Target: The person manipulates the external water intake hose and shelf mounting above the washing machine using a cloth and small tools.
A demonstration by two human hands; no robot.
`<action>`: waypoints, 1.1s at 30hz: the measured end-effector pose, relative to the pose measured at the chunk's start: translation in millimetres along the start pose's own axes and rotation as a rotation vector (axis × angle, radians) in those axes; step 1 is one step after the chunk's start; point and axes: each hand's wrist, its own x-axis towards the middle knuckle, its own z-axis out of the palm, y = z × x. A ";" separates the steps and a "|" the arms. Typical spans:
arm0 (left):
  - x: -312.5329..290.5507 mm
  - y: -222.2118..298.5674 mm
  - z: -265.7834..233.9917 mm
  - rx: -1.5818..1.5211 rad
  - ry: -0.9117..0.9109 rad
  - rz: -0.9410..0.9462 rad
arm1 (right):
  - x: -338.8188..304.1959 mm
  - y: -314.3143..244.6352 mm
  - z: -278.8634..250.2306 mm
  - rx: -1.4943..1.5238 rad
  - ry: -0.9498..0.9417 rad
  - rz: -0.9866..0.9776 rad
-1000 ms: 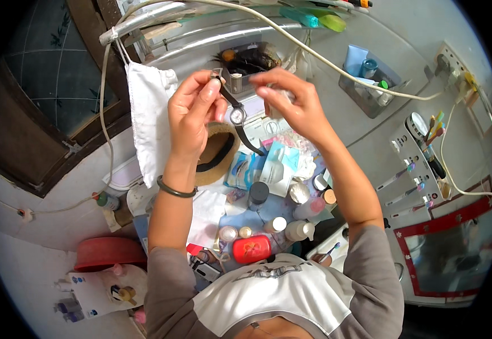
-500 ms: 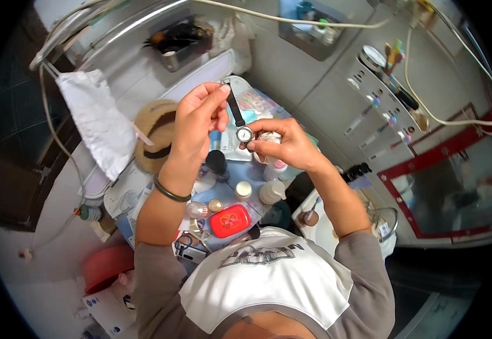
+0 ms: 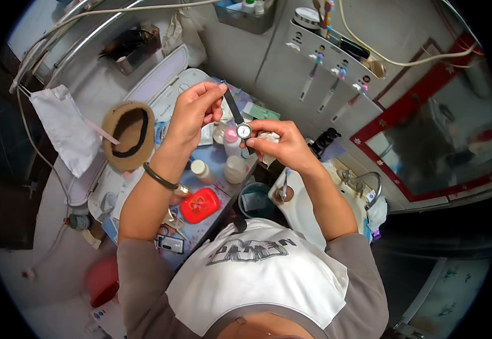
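Note:
Between my two hands a wristwatch (image 3: 243,131) with a black strap and a round white dial is held up above the cluttered table. My left hand (image 3: 196,113), a dark bangle on its wrist, pinches the far end of the strap between thumb and fingers. The watch case is gripped at its edge by the thumb and forefinger of my right hand (image 3: 280,144). That same hand also has a crumpled white tissue (image 3: 268,138) tucked in its palm. Below them stand a pink-capped bottle (image 3: 231,137) and a white-capped jar (image 3: 202,170).
A red box (image 3: 200,205) lies near the table's front edge, and a tan hat (image 3: 127,135) sits at the left. To the right are a white sink (image 3: 302,212) and a red-framed mirror (image 3: 426,141). A toothbrush rack (image 3: 328,53) hangs on the wall.
My view has swung to the right, so the table shifts left and more of the sink shows. Both hands keep their hold on the watch.

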 end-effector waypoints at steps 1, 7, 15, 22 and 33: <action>-4.5 -1.3 11.3 0.012 0.014 -0.011 | -10.0 1.9 -3.9 0.022 0.014 -0.013; -24.8 -28.7 67.5 0.004 0.039 -0.077 | -70.6 11.4 -28.7 0.068 0.035 0.058; -102.9 -86.5 130.2 0.098 0.064 0.019 | -153.5 81.6 -37.1 0.149 0.056 0.207; -164.0 -170.1 127.3 0.042 0.162 -0.157 | -220.3 112.6 -34.3 0.239 0.030 0.354; -184.3 -163.5 148.9 0.569 -0.171 -0.098 | -229.0 93.1 -58.2 -0.226 -0.069 0.154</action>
